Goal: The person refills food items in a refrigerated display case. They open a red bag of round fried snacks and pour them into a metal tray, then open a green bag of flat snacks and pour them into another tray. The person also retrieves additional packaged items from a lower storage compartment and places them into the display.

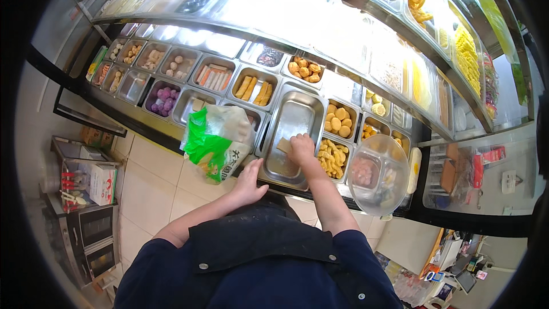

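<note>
My right hand reaches into a large rectangular steel pan, its curled fingers on a flat light-brown piece of food. Apart from that piece, the visible pan bottom looks wet and bare. My left hand is held just left of the pan's near end, palm inward with the fingers extended and nothing in it. Beside it, a green and white plastic bag lies over the near steel pans. One pan under the bag's far edge holds a similar light-brown piece.
Steel pans hold purple balls, rolls, round yellow pieces and curved yellow pieces. A clear round plastic lid or bowl covers pans at right. Glass shelves with a metal rail overhang the far side.
</note>
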`<state>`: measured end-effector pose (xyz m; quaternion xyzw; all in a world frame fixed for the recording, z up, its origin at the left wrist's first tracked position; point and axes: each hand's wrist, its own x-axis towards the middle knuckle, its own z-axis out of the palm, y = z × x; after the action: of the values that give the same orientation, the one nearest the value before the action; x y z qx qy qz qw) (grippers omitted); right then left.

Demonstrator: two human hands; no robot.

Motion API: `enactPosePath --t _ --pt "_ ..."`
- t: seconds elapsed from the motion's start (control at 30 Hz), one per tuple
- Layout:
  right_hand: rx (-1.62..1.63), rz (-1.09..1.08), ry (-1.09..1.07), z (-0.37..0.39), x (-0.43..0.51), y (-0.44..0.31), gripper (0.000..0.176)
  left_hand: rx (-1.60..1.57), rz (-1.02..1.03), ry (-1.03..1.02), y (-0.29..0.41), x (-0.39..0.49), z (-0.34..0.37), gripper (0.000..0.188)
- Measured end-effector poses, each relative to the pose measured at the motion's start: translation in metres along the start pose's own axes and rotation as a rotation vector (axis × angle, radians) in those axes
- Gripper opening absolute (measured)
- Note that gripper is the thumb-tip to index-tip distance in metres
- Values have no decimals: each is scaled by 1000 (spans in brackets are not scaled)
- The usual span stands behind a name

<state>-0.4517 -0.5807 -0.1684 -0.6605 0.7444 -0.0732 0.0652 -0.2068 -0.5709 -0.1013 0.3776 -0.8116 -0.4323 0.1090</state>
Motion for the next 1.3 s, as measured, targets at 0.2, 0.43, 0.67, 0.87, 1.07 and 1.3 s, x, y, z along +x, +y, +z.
enactPosePath --t 0.2,0.43,0.67,0.87,1.07,1.3 --pt "172 -84 87 -24 -5 -19 17 -3 -2 68 12 16 6 80" --pt "564 572 388 -126 -86 90 25 61 -124 51 10 52 20 87" --pt "364 845 -130 -108 -156 217 29 88 -179 153 -3 99 33 90" --pt "331 1094 736 -125 -258 260 22 69 -205 199 -12 133 36 84" --pt "-63 1086 316 -31 -364 275 34 47 -348 316 -26 164 34 37" --pt "603 1489 848 -59 -377 257 29 -467 -224 276 -12 158 41 11"
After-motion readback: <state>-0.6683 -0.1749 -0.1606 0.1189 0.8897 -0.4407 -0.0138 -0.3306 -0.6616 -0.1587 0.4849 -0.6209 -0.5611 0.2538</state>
